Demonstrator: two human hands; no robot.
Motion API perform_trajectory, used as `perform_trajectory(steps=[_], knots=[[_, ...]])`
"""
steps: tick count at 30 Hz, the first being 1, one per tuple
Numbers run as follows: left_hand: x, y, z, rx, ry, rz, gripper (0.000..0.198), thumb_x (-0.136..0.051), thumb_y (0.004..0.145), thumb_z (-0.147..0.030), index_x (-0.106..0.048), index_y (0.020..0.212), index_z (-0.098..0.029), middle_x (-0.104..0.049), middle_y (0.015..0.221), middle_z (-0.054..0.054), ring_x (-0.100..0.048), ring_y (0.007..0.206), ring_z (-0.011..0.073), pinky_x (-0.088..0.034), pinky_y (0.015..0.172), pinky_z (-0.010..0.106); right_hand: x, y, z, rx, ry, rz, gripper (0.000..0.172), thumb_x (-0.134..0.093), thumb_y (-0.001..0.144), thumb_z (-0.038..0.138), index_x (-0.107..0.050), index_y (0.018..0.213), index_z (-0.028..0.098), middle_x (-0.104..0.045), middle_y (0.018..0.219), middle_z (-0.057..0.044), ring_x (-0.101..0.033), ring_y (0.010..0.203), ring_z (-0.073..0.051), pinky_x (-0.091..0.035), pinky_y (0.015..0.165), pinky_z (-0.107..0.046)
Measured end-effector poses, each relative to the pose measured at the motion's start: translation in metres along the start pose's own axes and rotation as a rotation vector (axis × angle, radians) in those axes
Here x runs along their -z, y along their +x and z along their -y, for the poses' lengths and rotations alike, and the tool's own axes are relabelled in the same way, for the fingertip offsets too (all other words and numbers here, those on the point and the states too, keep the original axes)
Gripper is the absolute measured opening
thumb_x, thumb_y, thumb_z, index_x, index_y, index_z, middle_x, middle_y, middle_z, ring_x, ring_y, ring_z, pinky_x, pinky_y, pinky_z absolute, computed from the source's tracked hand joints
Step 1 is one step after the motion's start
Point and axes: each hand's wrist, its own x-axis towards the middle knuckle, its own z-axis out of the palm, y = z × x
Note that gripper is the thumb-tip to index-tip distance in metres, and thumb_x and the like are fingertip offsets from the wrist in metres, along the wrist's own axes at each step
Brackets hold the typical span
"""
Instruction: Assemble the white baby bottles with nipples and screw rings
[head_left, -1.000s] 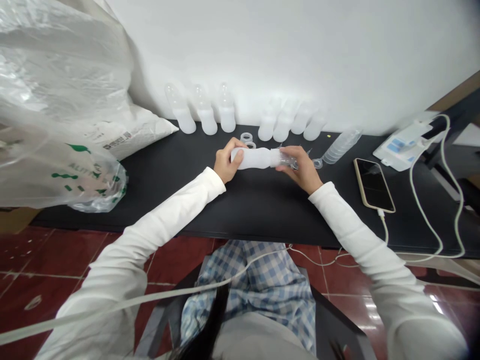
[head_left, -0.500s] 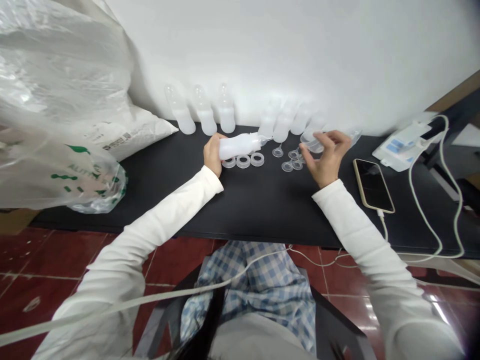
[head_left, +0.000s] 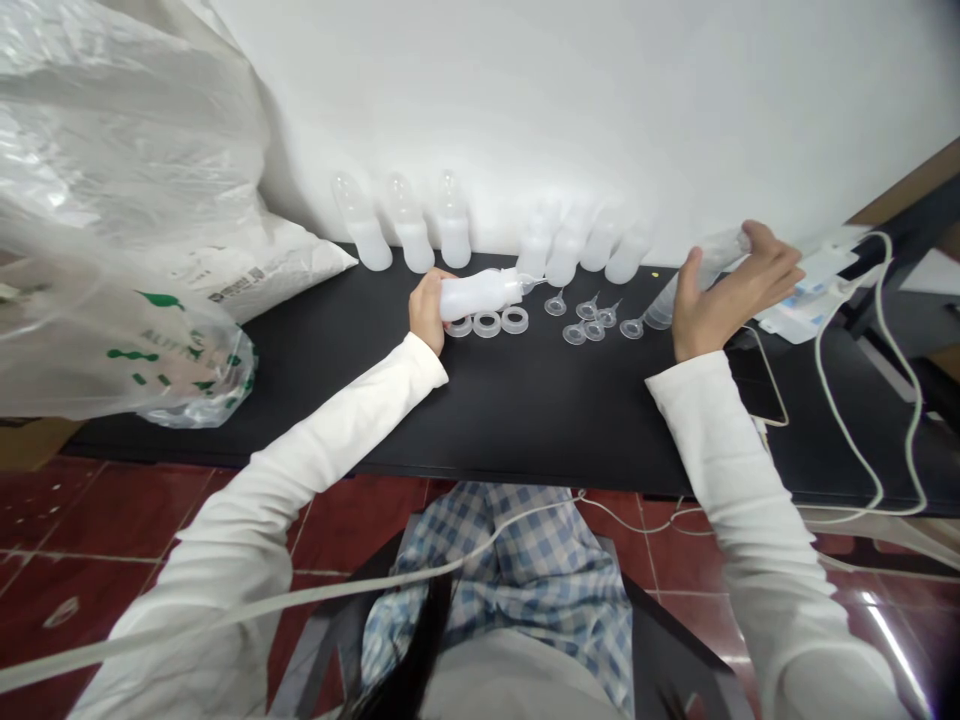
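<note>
My left hand is wrapped round a translucent white plastic bottle, tipped onto its side with a collar and thin clear nozzle pointing right. Just below it lie several white screw rings. To the right are several small clear disc-based nozzles, most bunched together. My right hand has its thumb and fingers spread wide about a slanting stack of clear covers. Its thumb and fingertips are close to the stack; whether they touch it is not clear.
Along the wall stand several capped bottles and several uncapped white bottles. A large plastic bag fills the left. At right are a phone on a charging cable and a white-and-blue packet.
My right hand has moved right and away, its fingers opening wider, and the stack of clear covers has shifted right and turned. My left hand and bottle have barely moved.
</note>
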Motion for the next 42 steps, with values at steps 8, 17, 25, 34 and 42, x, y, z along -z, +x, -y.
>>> perform_trajectory(steps=[8,17,25,34,42], knots=[[-0.004,0.0,-0.001,-0.041,-0.081,-0.034,0.065,-0.04,0.091,-0.081,-0.06,0.077,-0.021,-0.056,0.054,-0.002,-0.042,0.037,0.0079,-0.027,0.035,0.023,-0.009,-0.001,-0.001,-0.194,-0.053,0.091,0.053,-0.055,0.095,0.057,-0.057,0.131,0.018,-0.043,0.126,-0.026,-0.032,0.126,-0.047,-0.02,0.103,-0.068],[-0.003,-0.003,-0.005,-0.089,-0.016,-0.013,0.065,-0.037,0.093,-0.079,-0.062,0.079,-0.021,-0.054,0.057,-0.002,-0.045,0.042,0.0094,-0.035,0.04,0.024,-0.01,-0.009,0.002,-0.142,-0.081,0.084,0.061,-0.051,0.096,0.056,-0.048,0.142,0.016,-0.034,0.141,-0.03,-0.026,0.133,-0.049,-0.013,0.105,-0.073],[0.004,-0.011,-0.006,-0.538,0.396,0.215,0.066,-0.038,0.091,-0.078,-0.064,0.114,-0.021,-0.073,0.107,0.009,-0.071,0.096,0.0218,-0.058,0.082,0.035,-0.012,-0.041,0.068,0.396,0.23,0.671,0.06,-0.039,0.1,0.057,-0.045,0.15,0.025,-0.056,0.134,-0.016,-0.052,0.125,-0.036,-0.038,0.104,-0.058],[0.002,-0.012,-0.009,-0.707,0.521,0.372,0.069,-0.028,0.096,-0.073,-0.065,0.118,-0.019,-0.075,0.108,0.012,-0.073,0.101,0.0233,-0.06,0.084,0.036,-0.016,-0.054,0.091,0.353,0.439,0.927,0.06,-0.04,0.098,0.067,-0.056,0.135,0.022,-0.068,0.116,-0.015,-0.059,0.1,-0.03,-0.048,0.091,-0.047],[-0.003,-0.021,-0.021,-0.461,0.307,0.33,0.065,-0.023,0.099,-0.071,-0.064,0.109,-0.02,-0.075,0.102,0.008,-0.073,0.09,0.0201,-0.055,0.075,0.033,-0.017,-0.065,0.097,0.391,0.385,0.82,0.056,-0.045,0.098,0.064,-0.057,0.131,0.02,-0.065,0.104,-0.012,-0.057,0.093,-0.028,-0.05,0.086,-0.044]])
